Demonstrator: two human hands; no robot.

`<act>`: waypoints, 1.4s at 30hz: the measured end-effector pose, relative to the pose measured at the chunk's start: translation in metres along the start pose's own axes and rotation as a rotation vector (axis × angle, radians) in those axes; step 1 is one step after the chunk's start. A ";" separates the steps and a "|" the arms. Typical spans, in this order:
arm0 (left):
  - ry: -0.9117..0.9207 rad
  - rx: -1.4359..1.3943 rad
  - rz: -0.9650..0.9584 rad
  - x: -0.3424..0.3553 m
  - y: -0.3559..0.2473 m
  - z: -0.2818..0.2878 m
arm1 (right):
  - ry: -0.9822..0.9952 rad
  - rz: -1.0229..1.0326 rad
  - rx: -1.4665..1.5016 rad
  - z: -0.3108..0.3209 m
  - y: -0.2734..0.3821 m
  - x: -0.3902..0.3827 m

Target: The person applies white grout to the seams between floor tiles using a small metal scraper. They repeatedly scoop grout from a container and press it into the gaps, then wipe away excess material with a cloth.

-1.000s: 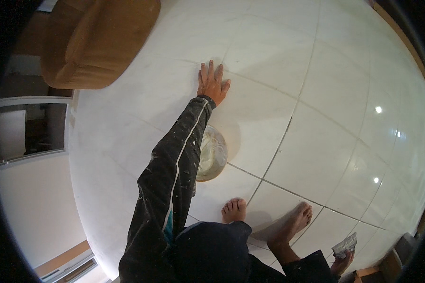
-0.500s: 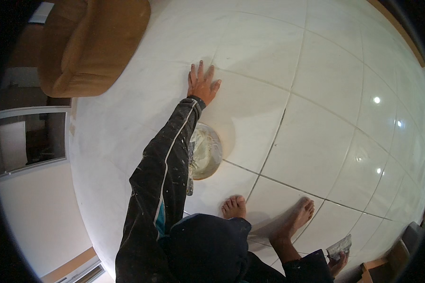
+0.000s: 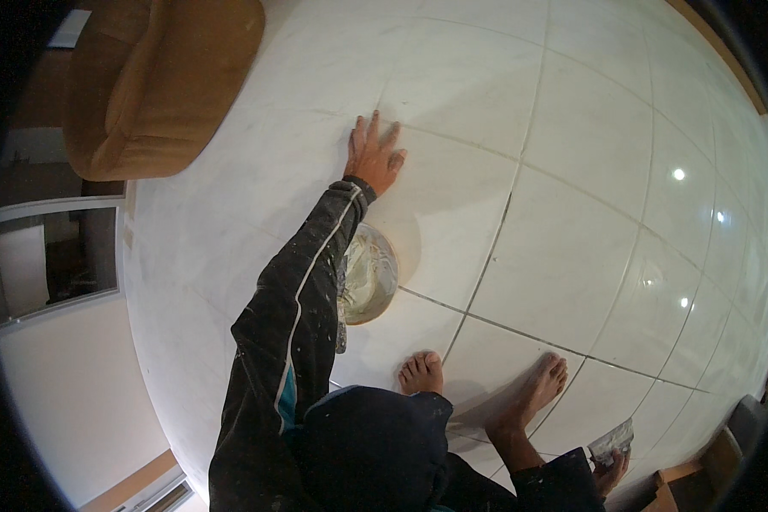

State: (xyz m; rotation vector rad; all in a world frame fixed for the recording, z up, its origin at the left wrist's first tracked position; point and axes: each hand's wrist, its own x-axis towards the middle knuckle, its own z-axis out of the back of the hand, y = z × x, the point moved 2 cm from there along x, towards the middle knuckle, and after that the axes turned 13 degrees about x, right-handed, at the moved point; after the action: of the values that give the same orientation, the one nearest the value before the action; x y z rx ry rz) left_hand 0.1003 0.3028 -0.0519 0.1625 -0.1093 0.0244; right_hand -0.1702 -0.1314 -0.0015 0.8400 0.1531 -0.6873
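Note:
My left hand (image 3: 375, 160) reaches forward over the white tiled floor, its fingers spread and the fingertips at a pale grout joint. The dark sleeve of that arm partly covers a round tub (image 3: 387, 294) of cream-coloured paste (image 3: 363, 271). Beside the tub, a tool handle (image 3: 341, 337) shows from under the sleeve; the rest of the tool is hidden. At the lower right, my right hand (image 3: 613, 471) is closed around a putty knife (image 3: 614, 439) with a wide, smeared grey blade, held near the floor.
A brown upholstered seat (image 3: 188, 85) stands at the far left, by a glass-fronted frame (image 3: 55, 256) and a pale wall. My bare feet (image 3: 421, 373) are near the tub. Brown boxes (image 3: 700, 478) lie at the lower right. Some tile joints look dark, others pale.
My left hand has slid a little to the right along the joint, fingers still spread. My right hand keeps hold of the putty knife and has barely moved.

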 end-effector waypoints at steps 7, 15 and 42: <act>-0.003 -0.028 -0.026 0.004 -0.018 0.010 | 0.073 -0.130 0.123 0.008 0.012 0.007; 0.012 0.002 0.042 0.003 -0.015 0.005 | -0.054 0.184 0.059 0.006 -0.021 0.023; -0.040 -0.045 -0.109 0.006 -0.054 0.019 | -0.047 -0.138 0.157 0.001 -0.001 0.008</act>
State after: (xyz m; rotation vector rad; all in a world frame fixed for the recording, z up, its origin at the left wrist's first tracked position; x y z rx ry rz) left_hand 0.1060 0.2465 -0.0414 0.1235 -0.1410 -0.0898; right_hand -0.1649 -0.1365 -0.0038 0.9688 0.1168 -0.8563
